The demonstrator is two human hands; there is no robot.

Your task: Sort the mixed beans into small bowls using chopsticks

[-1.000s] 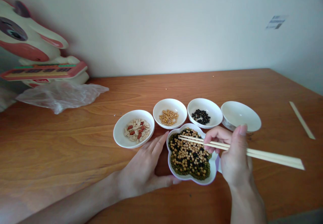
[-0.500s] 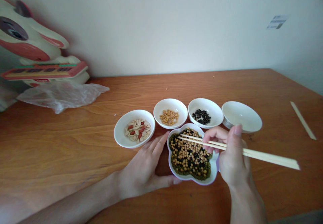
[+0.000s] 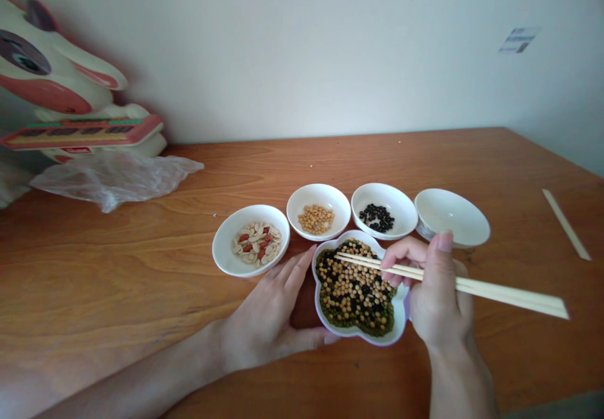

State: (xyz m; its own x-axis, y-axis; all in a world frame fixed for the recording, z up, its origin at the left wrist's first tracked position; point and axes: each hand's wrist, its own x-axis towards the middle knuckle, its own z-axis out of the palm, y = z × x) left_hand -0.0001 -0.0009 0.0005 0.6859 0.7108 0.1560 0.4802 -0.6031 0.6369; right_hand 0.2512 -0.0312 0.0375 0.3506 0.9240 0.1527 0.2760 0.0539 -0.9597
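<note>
A flower-shaped dish (image 3: 400,319) with a pale purple rim holds tan soybeans, black beans and small green beans. My left hand (image 3: 267,318) steadies it from the left, fingers at the upper rim and thumb at the lower. Pinched in my right hand (image 3: 436,293) is a pair of wooden chopsticks (image 3: 512,295). Their tips lie close together among the beans near the dish's upper part; whether a bean sits between them is too small to tell.
Behind the dish stand white bowls: one with peanuts and white seeds (image 3: 257,243), one with yellow kernels (image 3: 316,219), one with black beans (image 3: 376,217), and a bare one (image 3: 453,217). A wooden strip (image 3: 566,224) lies right. A plastic bag (image 3: 117,180) and cow-like toy (image 3: 85,92) stand left.
My right hand and the chopsticks have shifted slightly to the right, with the tips still over the beans. My left hand and the dish are practically unmoved.
</note>
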